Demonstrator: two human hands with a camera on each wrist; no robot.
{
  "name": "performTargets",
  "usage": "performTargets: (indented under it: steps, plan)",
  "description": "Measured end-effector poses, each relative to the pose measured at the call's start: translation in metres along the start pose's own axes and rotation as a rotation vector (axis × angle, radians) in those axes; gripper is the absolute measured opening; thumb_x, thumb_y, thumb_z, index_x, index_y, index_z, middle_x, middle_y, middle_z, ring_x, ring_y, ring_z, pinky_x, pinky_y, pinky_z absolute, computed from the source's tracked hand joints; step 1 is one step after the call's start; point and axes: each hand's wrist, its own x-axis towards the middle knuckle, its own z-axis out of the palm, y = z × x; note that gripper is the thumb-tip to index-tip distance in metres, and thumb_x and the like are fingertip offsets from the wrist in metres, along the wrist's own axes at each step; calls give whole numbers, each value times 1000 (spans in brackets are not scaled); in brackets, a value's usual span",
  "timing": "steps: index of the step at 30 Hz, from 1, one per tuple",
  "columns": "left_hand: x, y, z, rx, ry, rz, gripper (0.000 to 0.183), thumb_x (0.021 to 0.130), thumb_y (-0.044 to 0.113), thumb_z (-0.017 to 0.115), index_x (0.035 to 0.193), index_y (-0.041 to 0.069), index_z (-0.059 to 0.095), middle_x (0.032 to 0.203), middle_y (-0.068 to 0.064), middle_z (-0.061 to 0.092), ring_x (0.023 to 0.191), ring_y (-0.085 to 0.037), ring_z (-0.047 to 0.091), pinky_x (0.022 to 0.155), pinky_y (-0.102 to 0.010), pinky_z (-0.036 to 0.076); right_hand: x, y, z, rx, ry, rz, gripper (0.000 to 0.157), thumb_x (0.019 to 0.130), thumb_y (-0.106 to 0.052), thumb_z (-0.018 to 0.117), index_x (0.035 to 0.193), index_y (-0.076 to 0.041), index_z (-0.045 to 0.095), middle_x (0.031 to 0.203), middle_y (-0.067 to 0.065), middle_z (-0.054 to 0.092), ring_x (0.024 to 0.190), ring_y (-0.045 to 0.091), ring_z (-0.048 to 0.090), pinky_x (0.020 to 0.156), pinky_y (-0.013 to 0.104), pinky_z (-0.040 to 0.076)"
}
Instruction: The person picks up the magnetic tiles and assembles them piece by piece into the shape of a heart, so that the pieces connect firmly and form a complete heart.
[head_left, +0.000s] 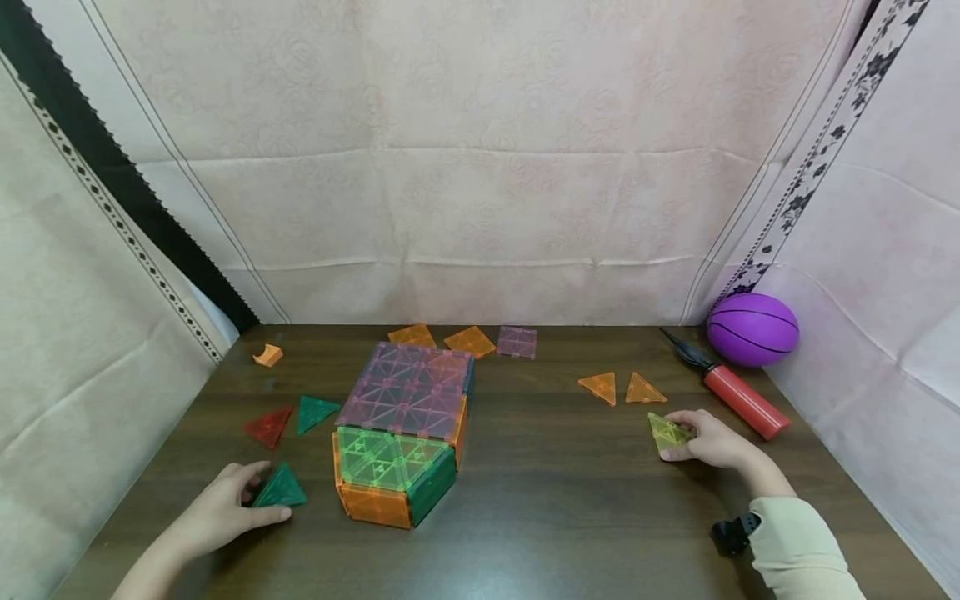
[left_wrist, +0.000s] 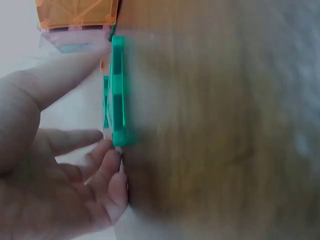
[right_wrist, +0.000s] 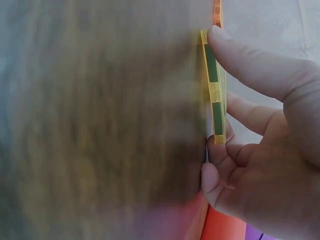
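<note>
In the head view, my left hand (head_left: 213, 508) holds a green triangular magnetic tile (head_left: 281, 487) low at the left, thumb on one side and fingers on the other. The left wrist view shows the green tile (left_wrist: 118, 92) edge-on, between the thumb and curled fingers. Over on the right, my right hand (head_left: 708, 440) pinches a yellow triangular magnetic tile (head_left: 666, 433). Edge-on in the right wrist view, the yellow tile (right_wrist: 214, 87) tilts slightly between thumb and fingers. Between the hands stands a box-like tile structure (head_left: 405, 392) with purple and green tiles on top and orange and green sides.
Red (head_left: 268, 427) and green (head_left: 315, 412) triangles lie beyond my left hand, with an orange curved piece (head_left: 268, 356) farther back. Orange tiles (head_left: 471, 341) and a purple square (head_left: 517, 342) lie behind the structure. Orange triangles (head_left: 600, 387), a red pump (head_left: 746, 402) and a purple ball (head_left: 753, 330) are right.
</note>
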Motion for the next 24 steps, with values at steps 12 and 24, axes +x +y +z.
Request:
performTargets:
  steps: [12,24]
  plan:
    - [13,16,4,64,-24,-163,93,75,56,75,124,-18,47,104,-25,61,93,-37,59,74,-50,50,2,-1,5,19,12,-21,68,74,-29,82,124,4,50,116,26,48,104,37,48,88,56,41]
    - [2,10,4,-138,35,-145,56,80,24,79,113,-5,43,93,-12,48,84,-24,47,67,-35,40,-2,-15,18,90,19,-213,20,89,-12,68,91,-4,49,81,3,50,73,11,46,63,26,38]
